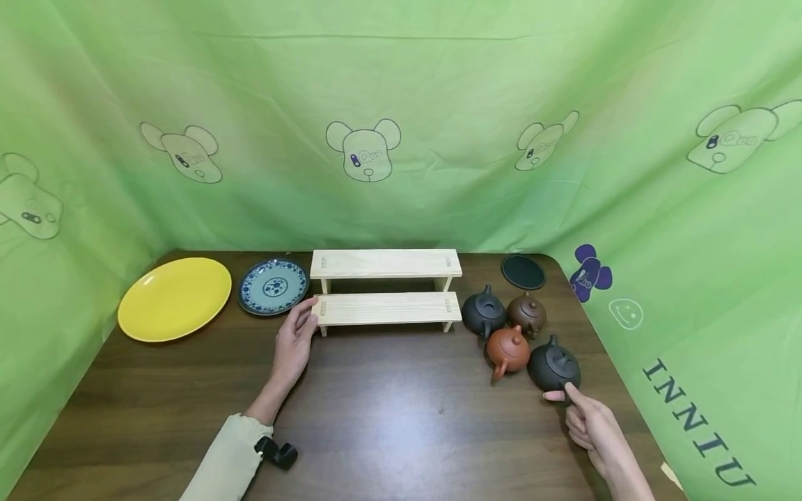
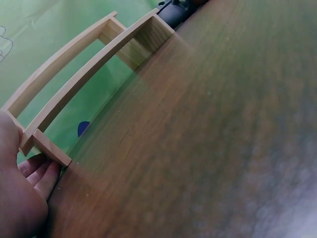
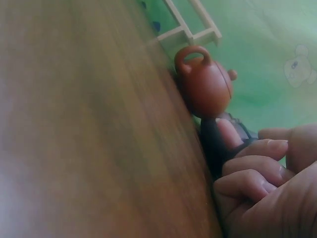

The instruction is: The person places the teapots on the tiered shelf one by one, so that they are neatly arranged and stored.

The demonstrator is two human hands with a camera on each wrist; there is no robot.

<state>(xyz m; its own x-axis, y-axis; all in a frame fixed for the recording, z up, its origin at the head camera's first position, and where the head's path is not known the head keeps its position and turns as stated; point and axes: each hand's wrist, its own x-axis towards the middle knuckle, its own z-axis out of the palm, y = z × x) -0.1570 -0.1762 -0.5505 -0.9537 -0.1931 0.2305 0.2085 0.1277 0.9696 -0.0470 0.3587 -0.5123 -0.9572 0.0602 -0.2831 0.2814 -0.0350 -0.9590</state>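
Observation:
A pale two-tier wooden stand [image 1: 386, 308] is near the back of the table. At its left end, my left hand [image 1: 294, 344] holds the lower tier, fingers against the end leg [image 2: 51, 148]. To the right, my right hand [image 1: 592, 424] pinches the handle of a black teapot [image 1: 554, 367] between thumb and index finger; the other fingers are curled. That teapot is mostly hidden in the right wrist view. Beside it sit an orange-brown teapot [image 1: 508, 350], a dark brown teapot [image 1: 527, 314] and another black teapot [image 1: 484, 312].
At the left lie a yellow oval plate [image 1: 175, 299] and a blue patterned plate [image 1: 273, 287]. A dark round coaster-like disc [image 1: 523, 272] lies at the back right. Green cloth [image 1: 376, 76] hangs around the back and sides of the brown table [image 1: 401, 431].

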